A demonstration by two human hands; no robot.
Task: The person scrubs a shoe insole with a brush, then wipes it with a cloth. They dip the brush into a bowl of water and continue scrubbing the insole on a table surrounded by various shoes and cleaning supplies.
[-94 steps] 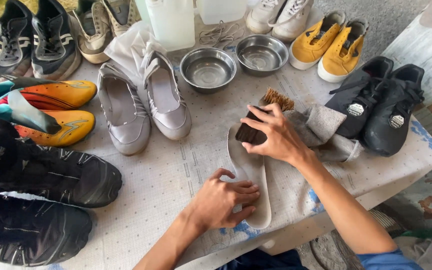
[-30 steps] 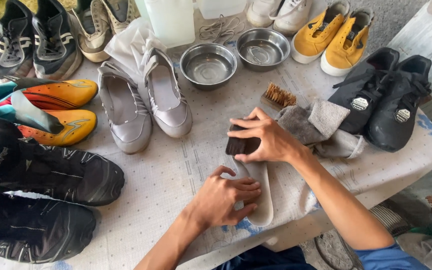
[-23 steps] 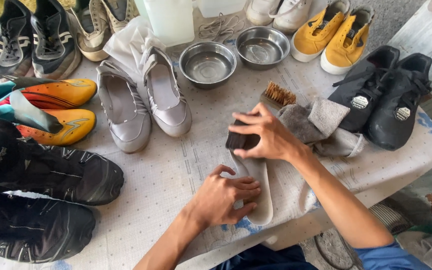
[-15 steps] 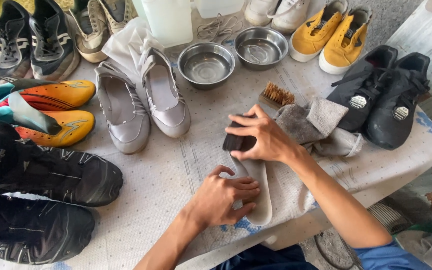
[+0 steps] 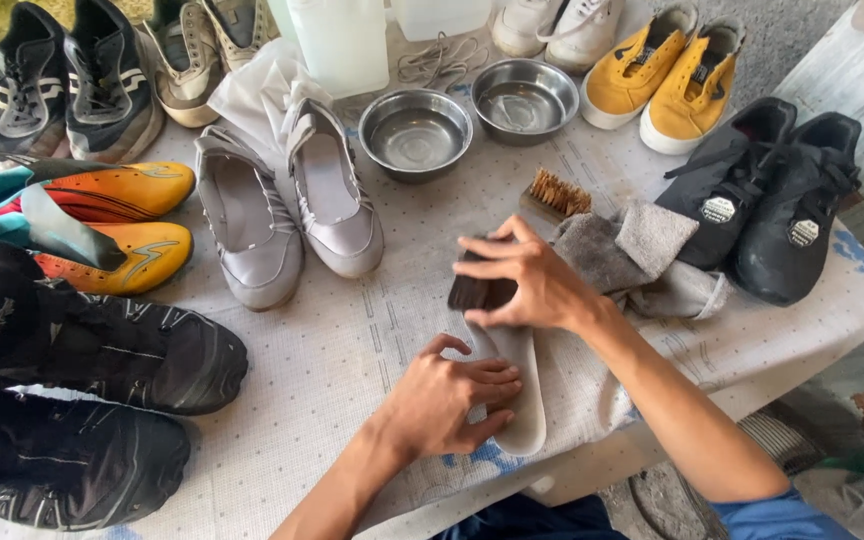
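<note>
While my left hand (image 5: 447,395) presses flat on the pale insole (image 5: 520,385) to pin it to the table (image 5: 332,350), my right hand (image 5: 522,280) grips a dark brush (image 5: 477,292) over its far end. A grey cloth (image 5: 617,245) (bunched, just beside) and two steel bowls (image 5: 417,133) sit beyond, within reach.

Soft, bright daylight is coming in from about twelve o'clock, where the ground is washing out pale. Shadows are lying faint and short. The two steel bowls (image 5: 415,131) are catching mild glare. The black shoes (image 5: 72,400) at eight o'clock are losing detail in darkness. Edges are bowing slightly; focus is holding sharp throughout.
</note>
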